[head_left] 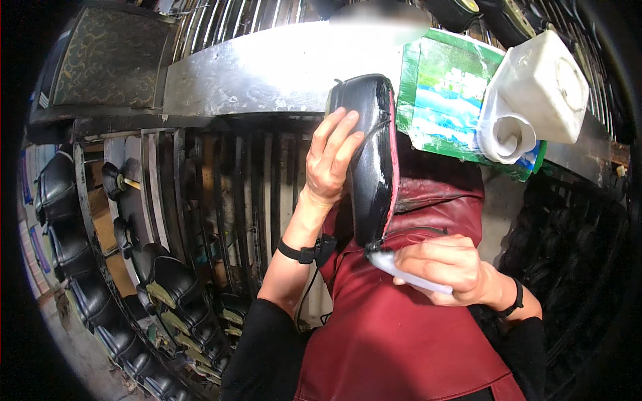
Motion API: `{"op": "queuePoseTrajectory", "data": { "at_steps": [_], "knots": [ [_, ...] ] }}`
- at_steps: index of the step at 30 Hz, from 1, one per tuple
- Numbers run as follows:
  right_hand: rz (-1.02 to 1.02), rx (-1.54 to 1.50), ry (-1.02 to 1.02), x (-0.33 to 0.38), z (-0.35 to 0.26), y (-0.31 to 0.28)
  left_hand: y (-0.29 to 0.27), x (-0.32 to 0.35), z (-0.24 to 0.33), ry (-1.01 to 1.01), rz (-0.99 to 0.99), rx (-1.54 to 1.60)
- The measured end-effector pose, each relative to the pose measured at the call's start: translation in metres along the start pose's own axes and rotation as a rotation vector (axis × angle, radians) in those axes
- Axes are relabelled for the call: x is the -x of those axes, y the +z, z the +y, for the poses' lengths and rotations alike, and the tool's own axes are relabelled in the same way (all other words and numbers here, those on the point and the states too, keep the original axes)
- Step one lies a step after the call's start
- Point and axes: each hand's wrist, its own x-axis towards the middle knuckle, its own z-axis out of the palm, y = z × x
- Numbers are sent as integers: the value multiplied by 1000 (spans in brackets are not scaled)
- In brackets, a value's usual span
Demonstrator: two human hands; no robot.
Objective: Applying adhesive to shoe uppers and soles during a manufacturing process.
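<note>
The left hand (332, 157) held a black shoe upper (369, 154) upright at centre frame, fingers together and pressed flat against its side, thumb hidden behind it. The upper was glossy black leather, long and narrow, toe end up, with a pink lining edge (393, 154) running down its right side and whitish smears of what looked like glue on the lower part. A thin dark seam ran along it. It hung above a dark red leather apron (401, 334) on the person's lap.

The right hand (451, 271) sat just below the upper's bottom end, fingers curled tight around a white brush handle (414, 277); the brush tip (376, 252) touched the upper's lower edge. Black bands were on both wrists.

Behind the upper stood a worn metal bench edge (254, 80). A green and blue carton (448, 100) sat to the right, with a white plastic jug (542, 87) against it. At lower left, rows of black shoes (160, 294) lay on a rack, well apart from the hands.
</note>
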Motion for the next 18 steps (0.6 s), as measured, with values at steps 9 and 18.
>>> {"op": "queuePoseTrajectory", "data": {
  "at_steps": [9, 18],
  "knots": [
    [569, -370, 461, -25, 11, -31, -7, -21, 16, -50, -74, -45],
    [214, 29, 11, -44, -16, -57, -14, -57, 16, -139, -135, -59]
  ]
}}
